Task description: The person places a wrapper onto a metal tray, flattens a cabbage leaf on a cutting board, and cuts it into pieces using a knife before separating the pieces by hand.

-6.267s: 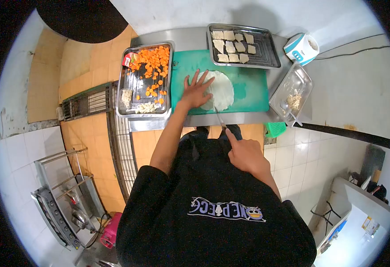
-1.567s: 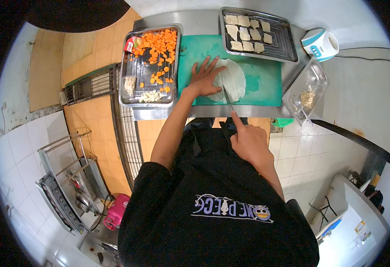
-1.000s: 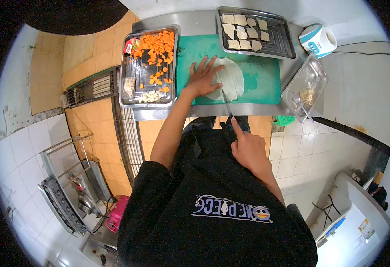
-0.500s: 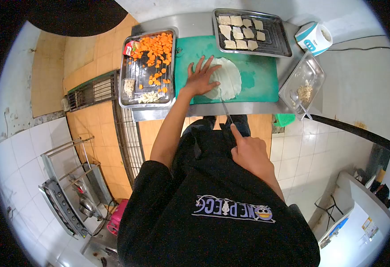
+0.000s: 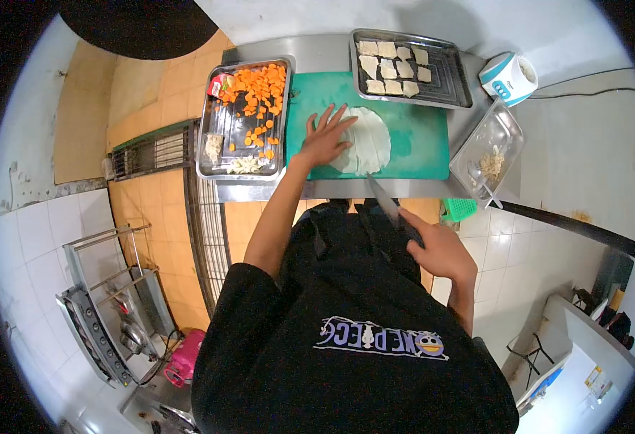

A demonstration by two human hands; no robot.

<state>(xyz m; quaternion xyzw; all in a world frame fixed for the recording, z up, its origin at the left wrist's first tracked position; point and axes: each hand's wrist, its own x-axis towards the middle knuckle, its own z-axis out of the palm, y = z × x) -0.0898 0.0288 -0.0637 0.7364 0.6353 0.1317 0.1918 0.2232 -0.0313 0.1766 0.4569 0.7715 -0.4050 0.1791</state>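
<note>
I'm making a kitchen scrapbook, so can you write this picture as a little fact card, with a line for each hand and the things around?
Left hand: fingers spread on the thin white round sheet
Right hand: holding a knife, tip near the sheet's near edge; touching or not, can't tell
Under the sheet: green cutting board
Left tray: orange carrot pieces, pale bits
Far tray: flat pale pieces

The bare left hand [image 5: 324, 141] lies palm down, fingers [image 5: 330, 114] spread, beyond the near edge of the grey metal surface [image 5: 317, 52], forearm [image 5: 277, 224] stretched forward. Short of that edge, the bare right hand [image 5: 444, 252] curls in a grip, knuckles up.
</note>
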